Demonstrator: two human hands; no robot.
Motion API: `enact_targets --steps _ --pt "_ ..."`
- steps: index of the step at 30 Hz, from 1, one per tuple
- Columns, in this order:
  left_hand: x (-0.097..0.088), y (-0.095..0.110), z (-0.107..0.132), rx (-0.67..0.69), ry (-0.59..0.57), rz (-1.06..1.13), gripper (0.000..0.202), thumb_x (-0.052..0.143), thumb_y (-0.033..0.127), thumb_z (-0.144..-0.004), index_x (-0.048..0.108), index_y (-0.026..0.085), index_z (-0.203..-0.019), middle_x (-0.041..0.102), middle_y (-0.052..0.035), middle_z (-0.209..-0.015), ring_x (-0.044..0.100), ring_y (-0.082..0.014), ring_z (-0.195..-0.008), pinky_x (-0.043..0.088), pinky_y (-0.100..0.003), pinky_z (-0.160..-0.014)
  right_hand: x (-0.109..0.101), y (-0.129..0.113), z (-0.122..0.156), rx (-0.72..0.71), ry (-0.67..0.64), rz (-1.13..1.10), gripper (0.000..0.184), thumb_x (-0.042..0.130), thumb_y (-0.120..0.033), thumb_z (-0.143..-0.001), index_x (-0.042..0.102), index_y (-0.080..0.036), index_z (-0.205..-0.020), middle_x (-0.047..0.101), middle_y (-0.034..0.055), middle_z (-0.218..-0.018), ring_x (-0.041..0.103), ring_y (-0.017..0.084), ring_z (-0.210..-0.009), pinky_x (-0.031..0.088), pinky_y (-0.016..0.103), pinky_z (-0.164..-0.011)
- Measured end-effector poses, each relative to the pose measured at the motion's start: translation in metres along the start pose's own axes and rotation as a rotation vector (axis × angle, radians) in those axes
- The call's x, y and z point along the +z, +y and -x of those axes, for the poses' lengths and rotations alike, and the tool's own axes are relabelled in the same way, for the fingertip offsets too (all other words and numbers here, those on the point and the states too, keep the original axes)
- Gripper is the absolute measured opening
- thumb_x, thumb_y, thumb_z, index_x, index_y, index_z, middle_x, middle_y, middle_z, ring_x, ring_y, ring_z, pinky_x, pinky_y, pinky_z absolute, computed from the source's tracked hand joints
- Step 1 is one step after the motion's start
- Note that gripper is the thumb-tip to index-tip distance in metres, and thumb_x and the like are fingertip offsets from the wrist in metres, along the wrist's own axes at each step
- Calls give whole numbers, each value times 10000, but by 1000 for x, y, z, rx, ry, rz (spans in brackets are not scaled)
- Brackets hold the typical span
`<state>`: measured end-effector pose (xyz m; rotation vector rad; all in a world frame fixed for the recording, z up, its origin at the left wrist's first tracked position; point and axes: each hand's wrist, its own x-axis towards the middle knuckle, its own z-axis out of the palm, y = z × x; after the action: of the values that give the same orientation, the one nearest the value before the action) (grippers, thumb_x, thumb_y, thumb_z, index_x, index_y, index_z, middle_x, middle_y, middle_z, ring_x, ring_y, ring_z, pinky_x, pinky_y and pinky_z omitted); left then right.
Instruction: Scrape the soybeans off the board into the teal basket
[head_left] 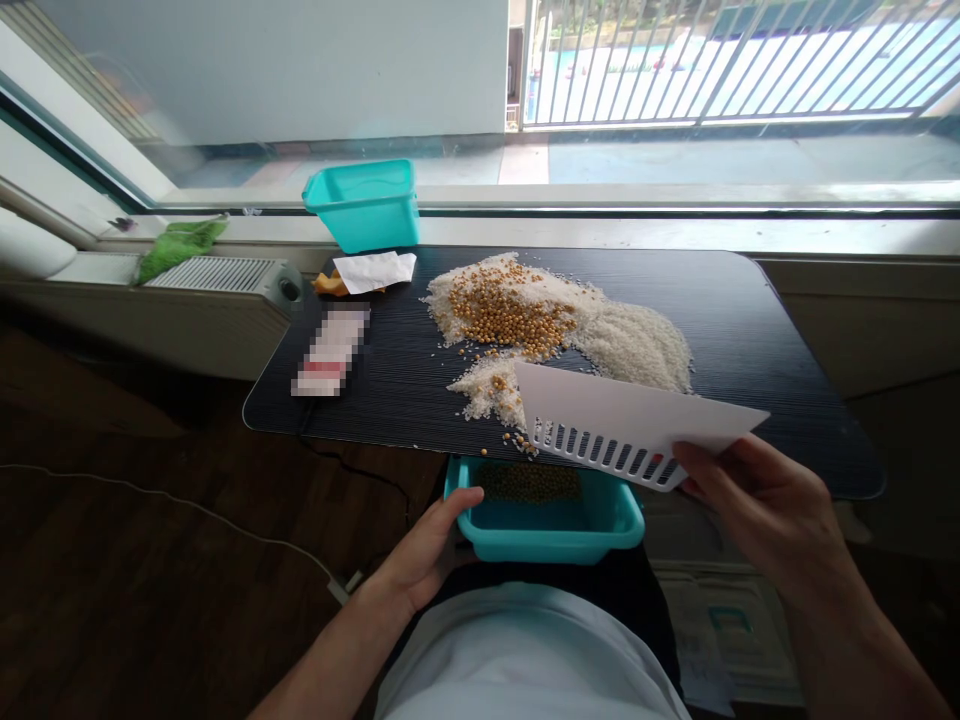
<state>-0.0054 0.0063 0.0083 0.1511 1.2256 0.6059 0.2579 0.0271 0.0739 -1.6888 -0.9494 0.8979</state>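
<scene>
My left hand [431, 540] grips the left rim of a turquoise plastic bin [547, 545], held against the near edge of the table below the tabletop. Small round grains [529, 483] lie along the far side inside it. Between the thumb and fingers of my right hand [757, 490] is a white plastic slotted scraper [637, 415], tilted over the table's near edge, its left end against a small heap of white rice [487, 385]. Beyond it spreads a larger pile of white rice [637, 340] mixed with yellow-brown soybeans [517, 320]. A few beans lie loose near the edge.
A second turquoise bin [364, 205] stands at the table's back left. Near it lie a white paper [375, 270] and a blurred-out rectangular item [330, 350]. A radiator [217, 280] with a green cloth [180, 247] is to the left. A white cable [187, 515] crosses the floor.
</scene>
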Motion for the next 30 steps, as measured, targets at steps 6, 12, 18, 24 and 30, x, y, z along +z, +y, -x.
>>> enact_targets --steps 6,12,18,24,30 --pt "1 1 2 10 -13 11 359 692 398 -749 624 172 -1019 709 -117 -1133 609 -301 -1146 541 -377 -855 0 -1 2 -26 -25 -4 292 810 -431 -649 759 -264 -883 776 2 -809 717 231 -730 606 364 -724" --pt "2 1 2 5 -6 15 386 708 394 -730 629 168 -1032 718 -120 -1109 613 -308 -1141 538 -382 -859 -1 2 0 -34 -23 -4 309 806 -445 -666 764 -275 -921 782 7 -857 713 219 -739 604 343 -737" --pt "2 1 2 7 -12 7 371 681 384 -759 607 160 -1046 705 -129 -1129 617 -304 -1124 539 -385 -853 2 -1 5 -62 -76 -7 178 785 -337 -674 765 -302 -847 768 -28 -782 707 197 -714 602 317 -699" --pt "1 2 2 6 -3 16 374 708 390 -734 612 171 -1021 713 -117 -1110 616 -300 -1130 536 -382 -857 3 0 3 -76 -57 29 195 768 -313 -687 765 -283 -880 763 -28 -763 700 191 -673 602 310 -661" --pt "0 1 2 20 -19 12 417 730 416 -709 637 174 -1035 723 -111 -1085 621 -301 -1123 534 -375 -854 2 0 2 -80 -58 39 244 785 -392 -681 758 -272 -892 773 -8 -802 709 212 -711 602 341 -702"
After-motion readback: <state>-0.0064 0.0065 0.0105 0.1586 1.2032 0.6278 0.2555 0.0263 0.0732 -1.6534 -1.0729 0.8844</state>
